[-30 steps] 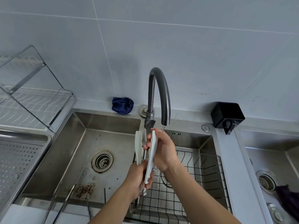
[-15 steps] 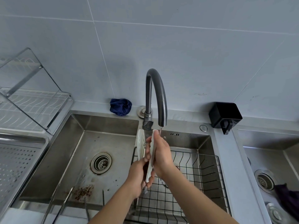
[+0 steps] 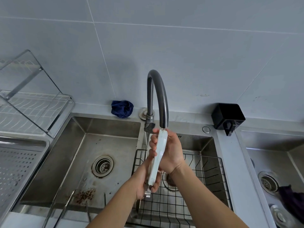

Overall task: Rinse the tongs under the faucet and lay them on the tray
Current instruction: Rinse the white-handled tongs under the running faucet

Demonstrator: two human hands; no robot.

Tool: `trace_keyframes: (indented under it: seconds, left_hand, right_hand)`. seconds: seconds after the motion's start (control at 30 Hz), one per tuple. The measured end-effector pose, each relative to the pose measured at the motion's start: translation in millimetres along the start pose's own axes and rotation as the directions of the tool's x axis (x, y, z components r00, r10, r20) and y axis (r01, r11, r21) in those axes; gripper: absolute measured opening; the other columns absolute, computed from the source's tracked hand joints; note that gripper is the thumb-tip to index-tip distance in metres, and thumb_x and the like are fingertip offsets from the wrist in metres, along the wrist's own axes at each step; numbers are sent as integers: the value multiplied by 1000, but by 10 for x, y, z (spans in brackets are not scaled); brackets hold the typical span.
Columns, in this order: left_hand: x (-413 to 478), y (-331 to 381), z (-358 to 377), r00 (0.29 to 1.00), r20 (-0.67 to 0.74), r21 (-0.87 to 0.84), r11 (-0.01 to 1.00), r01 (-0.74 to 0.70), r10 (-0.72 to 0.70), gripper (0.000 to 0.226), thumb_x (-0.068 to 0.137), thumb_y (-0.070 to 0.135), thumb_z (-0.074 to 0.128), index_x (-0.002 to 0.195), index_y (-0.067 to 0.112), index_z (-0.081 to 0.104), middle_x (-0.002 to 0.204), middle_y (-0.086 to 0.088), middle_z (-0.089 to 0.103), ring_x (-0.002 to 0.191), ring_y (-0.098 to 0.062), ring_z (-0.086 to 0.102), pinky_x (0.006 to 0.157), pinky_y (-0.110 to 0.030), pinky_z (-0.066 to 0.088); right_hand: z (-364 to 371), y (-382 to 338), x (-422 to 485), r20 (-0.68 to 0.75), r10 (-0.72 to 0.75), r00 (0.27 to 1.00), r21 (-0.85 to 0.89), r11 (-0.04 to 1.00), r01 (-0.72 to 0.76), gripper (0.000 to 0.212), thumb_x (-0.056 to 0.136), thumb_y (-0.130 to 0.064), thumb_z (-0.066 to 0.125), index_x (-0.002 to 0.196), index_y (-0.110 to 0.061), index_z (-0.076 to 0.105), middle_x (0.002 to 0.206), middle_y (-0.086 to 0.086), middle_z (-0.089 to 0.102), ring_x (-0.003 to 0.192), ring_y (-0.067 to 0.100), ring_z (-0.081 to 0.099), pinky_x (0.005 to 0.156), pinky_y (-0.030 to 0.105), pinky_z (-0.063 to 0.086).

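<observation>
- Tongs (image 3: 158,157) are standing nearly upright directly under the faucet (image 3: 160,96) spout, white tips touching the outlet, metal hinge end pointing down toward the wire basket (image 3: 189,191) below the faucet
- Left hand (image 3: 145,181) is gripping the lower handle end, fingers curled tight around it; right hand (image 3: 171,152) is wrapping the upper blades just under the spout, fingers closed around them and pressing the two arms together
- Long axis is running from spout down toward the person; the right hand is nearer the faucet, the left nearer the hinge
- Perforated tray (image 3: 18,163) is lying well to the left of the faucet, across the sink (image 3: 69,162) basin; judgement: the coming move is calling for a leftward carry, and the left hand is sitting on that side
- Versus half a second ago: the two white arms were showing apart with a gap, now they are reading as one closed strip; the right hand is sitting higher, against the outlet
- Water flow: a thin stream seems to be falling at the tips, too faint to confirm
- Judgement: rinse step is under way, laying not yet begun
</observation>
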State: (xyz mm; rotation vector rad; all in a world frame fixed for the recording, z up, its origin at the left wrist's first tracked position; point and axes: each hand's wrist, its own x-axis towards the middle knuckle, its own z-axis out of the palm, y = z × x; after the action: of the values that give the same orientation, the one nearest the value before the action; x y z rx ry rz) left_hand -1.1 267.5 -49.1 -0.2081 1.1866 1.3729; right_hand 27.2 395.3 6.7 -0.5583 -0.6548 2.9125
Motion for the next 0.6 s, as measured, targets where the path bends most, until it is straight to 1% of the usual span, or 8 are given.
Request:
trace_keyframes:
  seconds: [0.1, 0.17, 0.23, 0.33, 0.37, 0.47, 0.53, 0.6]
  left_hand:
    - [86, 37, 131, 958, -257, 182, 980, -81, 127, 84, 80, 87, 37, 103, 13, 69, 78, -16, 69, 55, -23, 61, 49, -27, 47]
    - [148, 99, 229, 915, -342, 229, 963, -140, 215, 68, 93, 73, 39, 89, 13, 69, 73, -13, 69, 57, -22, 62, 52, -29, 49]
    - [176, 181, 307, 901, -346, 207, 958, -198, 262, 48, 95, 51, 46, 78, 11, 65, 62, -8, 62, 51, -21, 58, 50, -30, 46]
    - [182, 282, 299, 881, -342, 121, 945, -304, 328, 34, 94, 38, 47, 92, 10, 66, 61, -4, 58, 52, -18, 53, 54, -31, 43]
    - [172, 319, 284, 881, -327, 62, 938, -340, 341, 30, 96, 35, 48, 95, 11, 67, 62, -4, 59, 52, -17, 55, 55, -30, 44]
    - [172, 416, 236, 884, -274, -34, 915, -402, 378, 24, 99, 30, 53, 96, 16, 71, 73, -4, 68, 61, -17, 62, 61, -31, 48]
    - [168, 458, 258, 884, -248, -62, 904, -423, 397, 21, 96, 26, 58, 98, 12, 73, 78, -8, 67, 62, -19, 61, 56, -31, 48]
    - [171, 460, 308, 888, -241, -78, 905, -419, 391, 16, 93, 25, 63, 96, 13, 73, 80, -9, 68, 63, -19, 63, 53, -31, 48]
  right_hand:
    - [41, -88, 54, -152, -70, 986, -138, 989, 49, 34, 91, -34, 46, 74, -11, 65, 66, 5, 50, 50, 18, 44, 44, 26, 36]
    - [43, -59, 79, -247, -156, 956, -335, 940, 67, 48, 101, -36, 43, 71, -12, 73, 68, 8, 59, 54, 19, 54, 53, 30, 47]
    - [50, -14, 65, -217, -256, 942, -524, 845, 108, 49, 105, -37, 45, 77, -14, 78, 76, 13, 68, 66, 22, 63, 67, 38, 55]
    - [43, -27, 10, -153, -345, 926, -712, 688, 138, 45, 101, -42, 52, 96, -2, 73, 91, 29, 69, 82, 31, 65, 80, 47, 54]
    - [31, -42, -11, -151, -356, 922, -707, 691, 151, 46, 102, -41, 54, 100, 2, 71, 91, 31, 68, 84, 33, 64, 79, 46, 53]
    - [-30, -57, -92, -161, -346, 924, -649, 742, 165, 42, 109, -31, 49, 94, -2, 75, 88, 21, 74, 82, 31, 68, 74, 36, 56]
    - [-84, -28, -154, -146, -377, 915, -715, 679, 166, 45, 111, -29, 43, 98, 1, 75, 96, 25, 75, 87, 31, 70, 82, 40, 57]
    - [-160, 20, -237, -99, -412, 906, -767, 611, 195, 44, 110, -31, 43, 101, -3, 77, 99, 21, 76, 91, 27, 71, 85, 38, 56]
